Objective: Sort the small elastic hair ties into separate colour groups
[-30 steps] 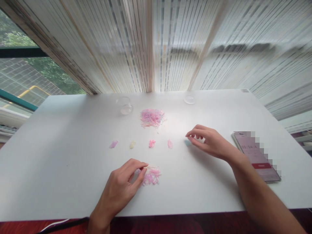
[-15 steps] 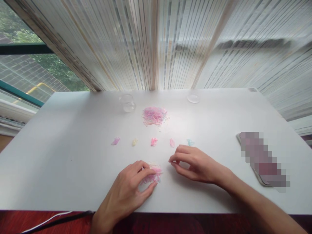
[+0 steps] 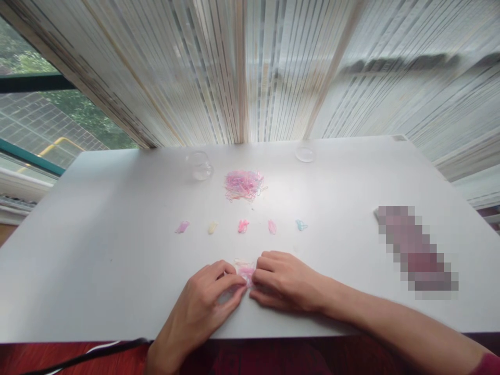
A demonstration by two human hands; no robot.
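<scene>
A small heap of pink and pale rubber bands (image 3: 246, 271) lies near the table's front, partly covered by both hands. At its left side, my left hand (image 3: 213, 294) has thumb and forefinger pinched together on the bands. My right hand (image 3: 287, 281) presses in from the right with curled fingers; its fingertips and what they pinch are hidden. Beyond the hands runs a row of little colour-sorted clusters: a purple cluster (image 3: 182, 227), a yellow cluster (image 3: 212, 227), a bright pink cluster (image 3: 242, 226), a light pink cluster (image 3: 272, 226) and a blue cluster (image 3: 301, 225).
Farther back on the white table (image 3: 117, 208) sits a larger pile of mixed bands (image 3: 244, 185). A clear round container (image 3: 201, 167) stands left of it, and a clear lid (image 3: 304, 153) lies to the right. A blurred-out phone-like object (image 3: 416, 250) rests at right. Striped curtains (image 3: 219, 67) hang behind.
My right hand has moved left and down from below the blue cluster to the near heap, its fingers closing there. My left hand stays at the heap, its thumb and forefinger now closer together.
</scene>
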